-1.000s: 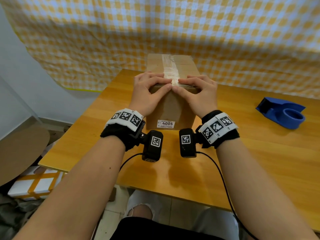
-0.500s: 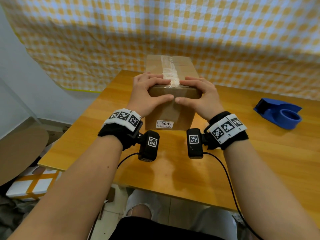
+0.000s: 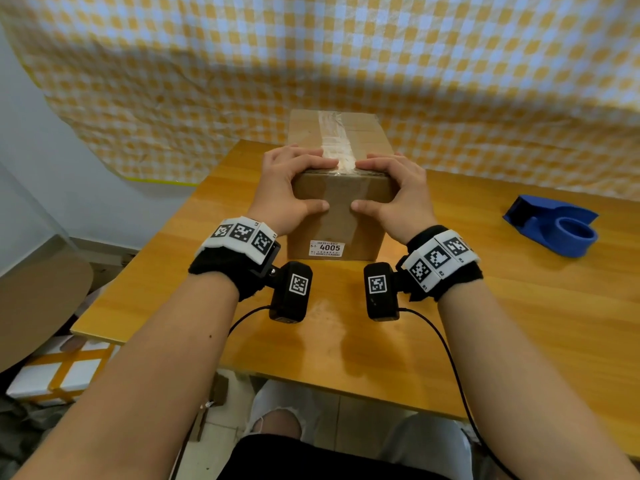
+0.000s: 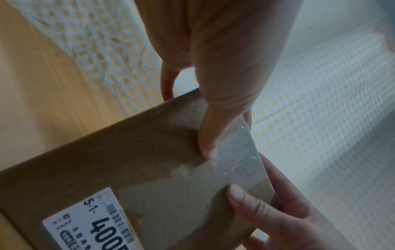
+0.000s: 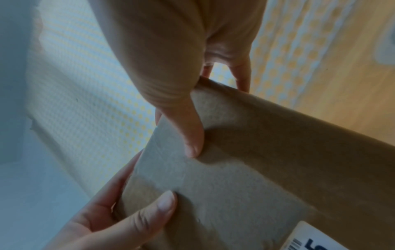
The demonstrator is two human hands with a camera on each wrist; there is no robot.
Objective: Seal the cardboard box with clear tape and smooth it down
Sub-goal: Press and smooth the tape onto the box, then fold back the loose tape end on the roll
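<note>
A brown cardboard box (image 3: 339, 223) with a white "4005" label (image 3: 326, 248) stands on the wooden table (image 3: 485, 323). A strip of clear tape (image 3: 334, 140) runs along the seam on top and folds over the near edge onto the front face (image 4: 235, 162). My left hand (image 3: 289, 188) and right hand (image 3: 398, 190) clasp the box's near top edge from either side. The fingers lie on top beside the tape. The left thumb (image 4: 208, 143) and right thumb (image 5: 190, 138) press on the front face at the edges of the tape end.
A blue tape dispenser (image 3: 554, 225) lies on the table to the right, away from the box. A yellow-checked cloth (image 3: 346, 57) hangs behind the table. White boxes with orange tape (image 3: 62, 375) sit on the floor at the left.
Both thumbs have slid from the box's top front edge down onto the front face and moved apart. The fingers have stayed on top.
</note>
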